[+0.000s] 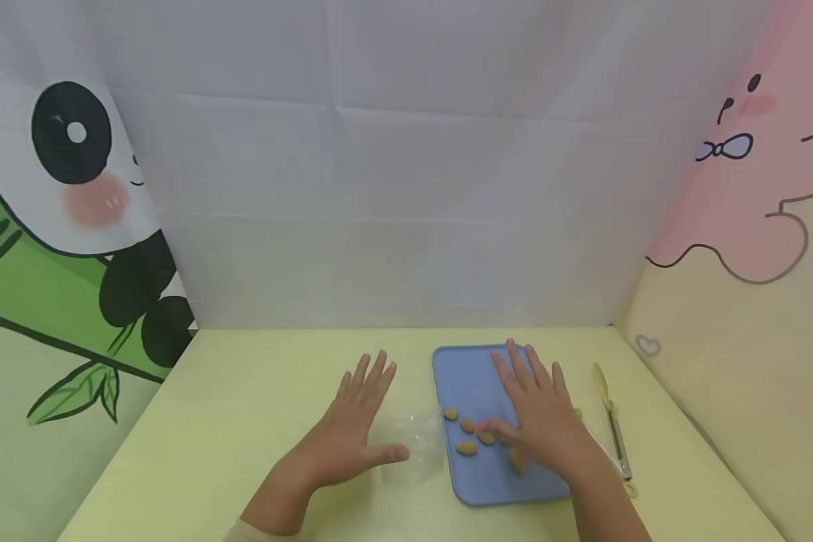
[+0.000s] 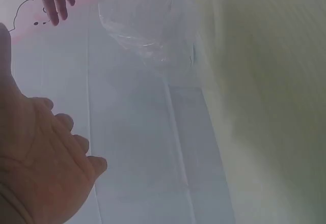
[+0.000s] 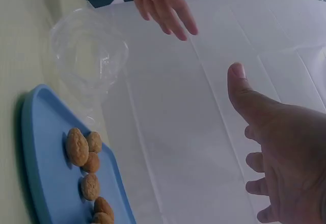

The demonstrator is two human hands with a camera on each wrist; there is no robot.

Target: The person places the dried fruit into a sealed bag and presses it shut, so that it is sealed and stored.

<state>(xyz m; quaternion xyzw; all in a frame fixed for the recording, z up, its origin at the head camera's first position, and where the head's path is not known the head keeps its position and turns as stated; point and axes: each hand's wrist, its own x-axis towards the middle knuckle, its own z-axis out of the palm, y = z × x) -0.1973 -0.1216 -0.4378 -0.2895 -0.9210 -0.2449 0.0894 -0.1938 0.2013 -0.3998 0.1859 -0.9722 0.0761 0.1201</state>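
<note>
Both hands hover with fingers spread and nothing held. My left hand [image 1: 345, 436] is beside a clear plastic bag [image 1: 416, 444], which stands on the table left of the blue tray [image 1: 470, 376]. Over the tray's right part is my right hand [image 1: 542, 418], hiding some of what lies there. Several brown, rough-skinned oval pieces [image 1: 466, 448] lie on the tray, and the right wrist view shows them close together near its edge [image 3: 77, 146]. In that view the bag [image 3: 89, 51] looks puffed out, with its mouth spread.
Tongs [image 1: 619, 440] with metal arms and yellowish tips lie on the table right of the tray, partly behind my right forearm. The pale yellow tabletop [image 1: 257, 376] meets a white cloth backdrop [image 1: 406, 226]. Cartoon-printed panels [image 1: 738, 301] stand at both sides.
</note>
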